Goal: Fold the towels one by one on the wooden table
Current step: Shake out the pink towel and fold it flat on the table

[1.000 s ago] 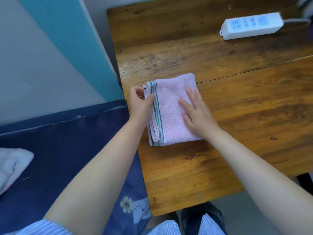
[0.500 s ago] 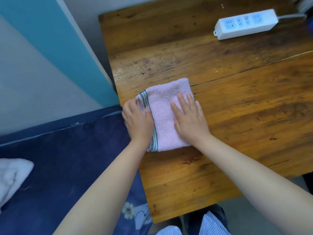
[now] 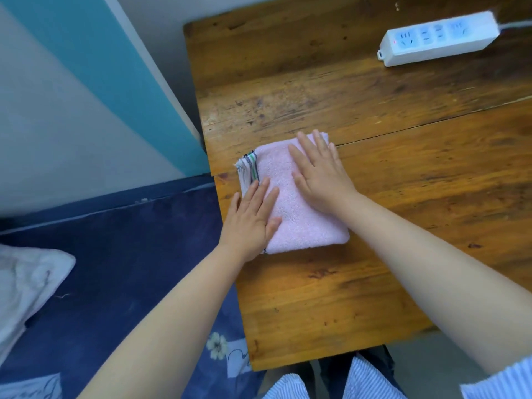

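Towel [image 3: 299, 214] now lies folded on the tabletop [image 3: 403, 182]; your left hand [image 3: 250, 220] has released its striped edge, and both it and your right hand [image 3: 319, 171] press flat, fingers spread. Fold looks complete.

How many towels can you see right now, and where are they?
2. A folded pink towel lies on the wooden table under the left hand and right hand. A white one, seemingly a towel, lies on the blue bedding at the left edge, partly out of frame.

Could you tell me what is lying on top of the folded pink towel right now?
Both hands, left hand and right hand, press flat on the pink towel; the cloth beneath them is hidden.
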A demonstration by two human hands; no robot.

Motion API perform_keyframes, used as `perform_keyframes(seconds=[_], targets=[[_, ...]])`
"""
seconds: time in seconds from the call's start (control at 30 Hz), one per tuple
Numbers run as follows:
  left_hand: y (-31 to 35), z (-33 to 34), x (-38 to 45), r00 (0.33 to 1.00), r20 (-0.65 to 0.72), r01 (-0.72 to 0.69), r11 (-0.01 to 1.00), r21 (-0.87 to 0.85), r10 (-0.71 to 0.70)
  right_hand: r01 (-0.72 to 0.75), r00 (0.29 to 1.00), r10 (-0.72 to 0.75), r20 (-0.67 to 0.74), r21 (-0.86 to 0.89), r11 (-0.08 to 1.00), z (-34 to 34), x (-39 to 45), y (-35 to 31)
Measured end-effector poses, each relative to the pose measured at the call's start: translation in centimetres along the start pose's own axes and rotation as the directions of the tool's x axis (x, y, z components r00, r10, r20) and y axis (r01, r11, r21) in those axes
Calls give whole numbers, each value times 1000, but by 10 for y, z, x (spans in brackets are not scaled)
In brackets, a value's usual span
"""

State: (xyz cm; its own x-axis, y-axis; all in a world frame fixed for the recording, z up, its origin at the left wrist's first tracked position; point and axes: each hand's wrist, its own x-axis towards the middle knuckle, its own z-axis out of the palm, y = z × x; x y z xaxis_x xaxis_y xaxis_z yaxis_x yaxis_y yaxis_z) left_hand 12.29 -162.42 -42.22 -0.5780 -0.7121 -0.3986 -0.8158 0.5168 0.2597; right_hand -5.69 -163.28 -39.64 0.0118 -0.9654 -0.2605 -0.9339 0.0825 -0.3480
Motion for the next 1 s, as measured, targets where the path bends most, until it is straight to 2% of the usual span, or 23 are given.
perform_keyframes(seconds=[0.07,0.13,0.2,0.23,0.3,0.33,0.37,0.43,0.53,0.6,0.67,0.7,0.77,0.83,0.9,1.0], targets=[[5,-9,-5,1000,-3,26,1000,17,-25,134,984,-141,-111,-73,988,-8,-26,0],[13,-22,-15,985,-167,-42,999,0,41,291,912,-332,-241,-191,938,-10,-59,7],[23,-22,-24,907,-391,-162,986,29,160,398,862,-449,-236,-236,887,-5,-90,21],[28,-19,-29,865,-459,-203,978,45,201,429,863,-475,-171,-249,868,-3,-101,27],[39,-15,-39,870,-440,-220,974,60,224,444,886,-463,-25,-238,864,3,-108,38],[43,-12,-42,894,-393,-197,977,88,215,439,892,-452,-5,-231,868,5,-106,42],[49,-7,-44,929,-320,-154,980,122,186,456,882,-472,-11,-238,858,7,-104,45],[61,-2,-47,984,-166,-44,986,163,71,541,810,-578,-100,-250,803,9,-96,51],[69,6,-46,988,-140,77,991,113,-61,602,735,-659,-158,-294,742,6,-80,49],[76,7,-45,981,-135,144,989,21,-139,610,723,-675,-145,-325,723,-1,-75,45],[78,10,-43,967,-144,213,977,-4,-211,596,760,-644,-92,-298,746,-12,-73,38],[80,10,-42,957,-155,245,969,-16,-244,582,801,-598,-9,-218,783,-19,-72,34],[84,9,-39,931,-188,309,950,-46,-312,543,839,-537,85,-73,837,-26,-67,35],[94,3,-39,888,-261,372,925,-76,-379,480,867,-479,136,26,877,-36,-66,42],[104,-5,-43,857,-322,412,910,-42,-403,453,872,-462,158,94,887,-52,-66,46],[118,-23,-54,869,-335,391,920,13,-364,442,858,-467,215,153,884,-77,-71,54]])
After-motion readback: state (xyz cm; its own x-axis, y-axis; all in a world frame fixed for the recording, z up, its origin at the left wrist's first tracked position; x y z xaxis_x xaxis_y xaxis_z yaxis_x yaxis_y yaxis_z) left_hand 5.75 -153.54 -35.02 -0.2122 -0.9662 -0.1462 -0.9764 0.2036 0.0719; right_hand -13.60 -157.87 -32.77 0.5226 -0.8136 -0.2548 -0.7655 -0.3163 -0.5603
